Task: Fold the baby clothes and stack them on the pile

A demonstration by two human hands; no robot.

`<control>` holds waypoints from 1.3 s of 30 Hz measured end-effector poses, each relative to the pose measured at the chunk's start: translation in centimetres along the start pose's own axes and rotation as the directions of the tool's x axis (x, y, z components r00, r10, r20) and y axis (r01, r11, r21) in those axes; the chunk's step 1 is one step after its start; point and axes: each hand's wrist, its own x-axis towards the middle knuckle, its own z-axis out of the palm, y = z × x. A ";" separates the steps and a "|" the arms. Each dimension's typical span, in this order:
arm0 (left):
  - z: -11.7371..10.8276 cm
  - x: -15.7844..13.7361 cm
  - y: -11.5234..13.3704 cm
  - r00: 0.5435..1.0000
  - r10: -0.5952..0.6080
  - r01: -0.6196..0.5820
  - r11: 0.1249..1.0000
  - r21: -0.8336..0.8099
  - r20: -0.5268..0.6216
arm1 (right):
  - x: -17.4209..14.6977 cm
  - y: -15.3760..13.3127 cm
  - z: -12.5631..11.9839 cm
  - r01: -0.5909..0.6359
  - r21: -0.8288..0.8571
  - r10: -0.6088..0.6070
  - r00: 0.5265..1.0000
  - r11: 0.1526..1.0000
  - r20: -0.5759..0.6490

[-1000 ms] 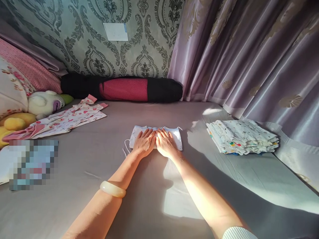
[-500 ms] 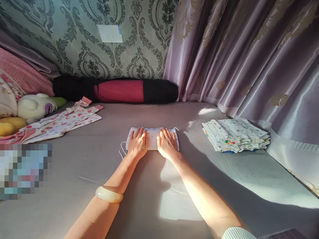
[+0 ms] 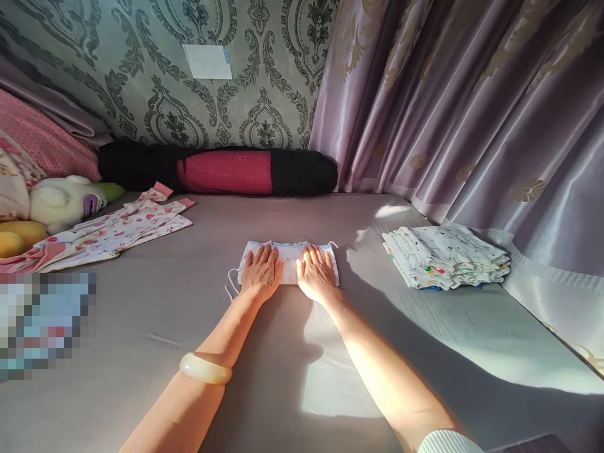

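A small folded cloth [image 3: 289, 267], pale with tiny prints and a bluish far edge, lies flat on the grey bed sheet [image 3: 198, 314]. White strings loop out at its left side, and a short one shows at its far right corner. My left hand [image 3: 261, 272] presses flat on the cloth's left half, fingers stretched away from me. On the right half rests my right hand [image 3: 317, 270], likewise flat with fingers extended. A strip of cloth shows between the two hands. The rest of it under the palms is hidden.
Folded printed cloths [image 3: 446, 257] are stacked at the right by the curtain [image 3: 453, 113]. Printed pants [image 3: 117, 233] and a white plush toy [image 3: 66, 201] lie at the left. A long black and red bag [image 3: 226, 171] runs along the wall. Something at lower left is pixelated.
My left hand has drawn back slightly towards me on the cloth. My right hand and the cloth stay almost where they were.
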 end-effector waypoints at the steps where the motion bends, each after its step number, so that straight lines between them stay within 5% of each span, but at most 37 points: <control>1: 0.0 0.0 0.0 1.000 -0.001 0.001 1.000 0.003 0.000 | 0.0 0.0 0.0 0.001 -0.003 -0.001 1.000 1.000 -0.003; 10: -0.5 -0.4 -0.4 0.983 -0.043 0.052 0.998 0.048 -0.178 | 0.2 1.2 -0.3 -0.056 -0.085 0.048 0.995 0.995 -0.093; 18: -0.2 -0.1 -0.7 0.994 -0.113 0.114 0.989 0.097 -0.011 | 0.4 1.6 0.4 -0.097 -0.105 0.093 0.995 0.990 -0.043; 24: -0.3 -0.1 -0.6 0.993 -0.117 0.117 0.989 0.087 -0.003 | 0.4 1.5 0.1 -0.111 -0.087 0.110 0.994 0.990 -0.012; 29: -0.2 -0.2 -0.8 0.993 -0.093 0.097 0.994 0.049 -0.075 | 0.3 1.5 -0.1 -0.113 -0.082 0.111 0.993 0.990 -0.031; 35: 0.2 -0.1 -1.5 0.939 -0.116 0.128 0.992 0.015 -0.323 | 0.4 1.9 -0.2 -0.152 -0.104 0.144 0.986 0.983 -0.084; 39: 0.3 0.0 -1.6 0.939 -0.108 0.117 0.993 0.009 -0.326 | 0.5 2.1 0.0 -0.155 -0.116 0.145 0.986 0.981 -0.087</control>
